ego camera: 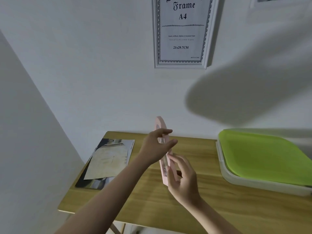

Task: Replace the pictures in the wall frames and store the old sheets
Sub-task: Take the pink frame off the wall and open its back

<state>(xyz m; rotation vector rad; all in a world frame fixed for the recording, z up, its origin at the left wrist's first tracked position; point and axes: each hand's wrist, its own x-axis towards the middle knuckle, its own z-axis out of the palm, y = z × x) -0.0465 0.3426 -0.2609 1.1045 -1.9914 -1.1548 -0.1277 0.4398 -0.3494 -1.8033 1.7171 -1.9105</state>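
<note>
Both hands are on the pink frame (164, 159), which I see edge-on, held upright above the middle of the worktop (152, 208). My left hand (156, 146) sits at its upper half, thumb and fingers spread either side of the edge in a loose pinch. My right hand (183, 179) takes the lower half, fingers curled round the near edge. So neither hand is free; both are closed on the frame.

I judge the frame light and stiff, probably plastic or painted wood, with a clear pane showing along the edge that could be glass or acrylic. That pane would be the fragile, slippery part, so I would keep my grip on the rim, not on the face, and lay it flat on the worktop before working at the back.

To the left, a stack of printed sheets (108, 161) lies on the worktop near the wall corner, a pale one on top of darker ones. To the right sits a shallow clear container with a green lid (263, 156), a likely place for the old sheets; the lid is on. On the wall above hangs a white frame (181, 31) holding its stock A4 insert, and the corner of another frame (270, 0) shows at the top right. A large blurred shadow falls across the wall at right. Nothing stands between the pink frame and the bare wood beneath it.
</note>
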